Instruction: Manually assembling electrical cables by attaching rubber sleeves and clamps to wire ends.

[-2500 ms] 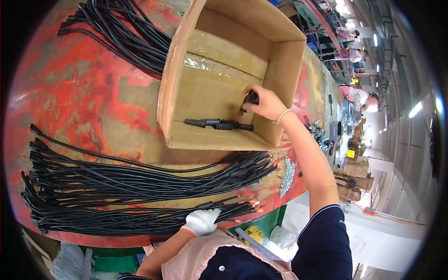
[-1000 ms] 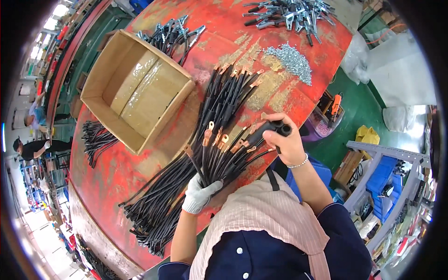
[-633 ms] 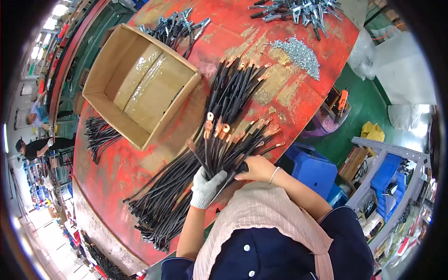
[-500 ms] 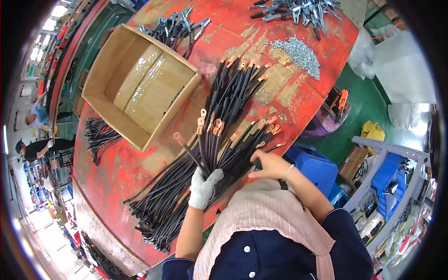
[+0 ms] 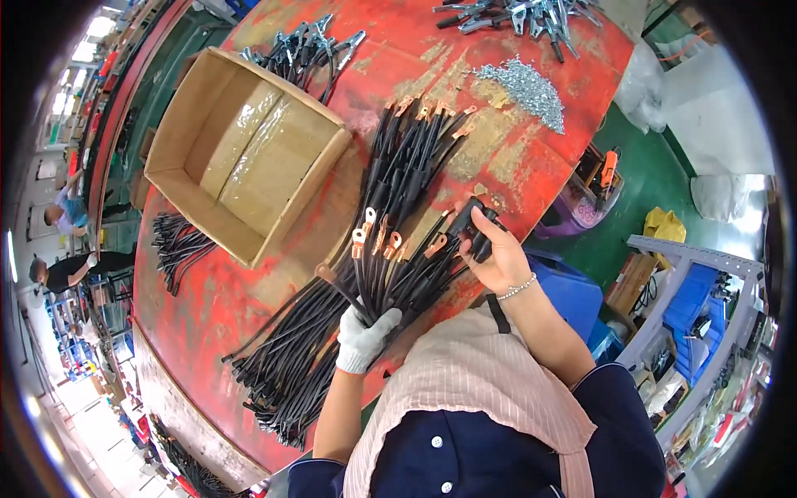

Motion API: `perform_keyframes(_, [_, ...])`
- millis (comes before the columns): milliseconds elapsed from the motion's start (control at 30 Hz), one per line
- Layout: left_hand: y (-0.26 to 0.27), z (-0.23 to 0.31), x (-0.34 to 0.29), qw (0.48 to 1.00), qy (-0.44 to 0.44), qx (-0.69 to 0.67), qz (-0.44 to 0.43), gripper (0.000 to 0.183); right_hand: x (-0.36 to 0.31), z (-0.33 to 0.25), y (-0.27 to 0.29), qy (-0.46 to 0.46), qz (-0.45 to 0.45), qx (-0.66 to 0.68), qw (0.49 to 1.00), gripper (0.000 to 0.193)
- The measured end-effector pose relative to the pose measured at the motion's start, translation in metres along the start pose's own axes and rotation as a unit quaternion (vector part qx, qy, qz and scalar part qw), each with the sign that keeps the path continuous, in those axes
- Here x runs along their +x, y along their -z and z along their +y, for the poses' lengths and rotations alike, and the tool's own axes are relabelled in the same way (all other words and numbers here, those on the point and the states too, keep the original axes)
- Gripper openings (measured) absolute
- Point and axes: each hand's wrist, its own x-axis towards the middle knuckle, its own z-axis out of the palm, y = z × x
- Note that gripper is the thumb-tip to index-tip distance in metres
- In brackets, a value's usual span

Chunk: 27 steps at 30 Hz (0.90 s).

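My left hand [image 5: 365, 336], in a white knitted glove, is closed around a bunch of black cables [image 5: 386, 278]. Copper ring lugs [image 5: 395, 242] stick up from their upper ends, while the long tails fan out toward the lower left. My right hand [image 5: 505, 259], bare with a bracelet at the wrist, is closed on short, thick black sleeves [image 5: 467, 217] at the right side of that bunch. Whether these sit over cable ends there is hidden by the fingers. Just beyond lies a second pile of black cables [image 5: 407, 170] with copper lugs.
A cardboard box [image 5: 315, 195] stands open at the left on the worn red table [image 5: 199, 332]. Metal clamps [image 5: 540, 17] lie at the far edge, near a heap of small silvery parts [image 5: 531, 93]. A blue bin [image 5: 569, 290] is beside the table. Two people are far left.
My right hand has moved up and away from my body, turning palm upward, with black sleeves now showing in its fingers. The left hand keeps its hold on the cables.
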Motion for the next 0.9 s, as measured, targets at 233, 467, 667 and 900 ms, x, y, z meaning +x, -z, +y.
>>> perform_keyframes(233, [-0.001, -0.001, 0.0, 0.999, 0.035, -0.016, -0.014, 0.027, -0.008, -0.003, 0.001, 0.047, -0.042, -0.047, 0.997, 0.039])
perform_keyframes(467, [0.004, -0.003, 0.003, 0.999, 0.022, 0.003, -0.038, 0.027, -0.014, -0.009, -0.007, 0.12, -0.145, -0.245, 0.951, 0.035])
perform_keyframes(667, [-0.002, -0.001, 0.004, 0.999, 0.011, -0.034, -0.031, 0.028, -0.01, 0.04, 0.009, 0.159, -0.143, -0.478, 0.852, 0.035])
perform_keyframes(900, [0.0, -0.005, 0.012, 0.996, 0.002, -0.083, -0.008, 0.024, 0.008, 0.069, 0.068, -0.046, -0.231, -0.788, 0.568, 0.059])
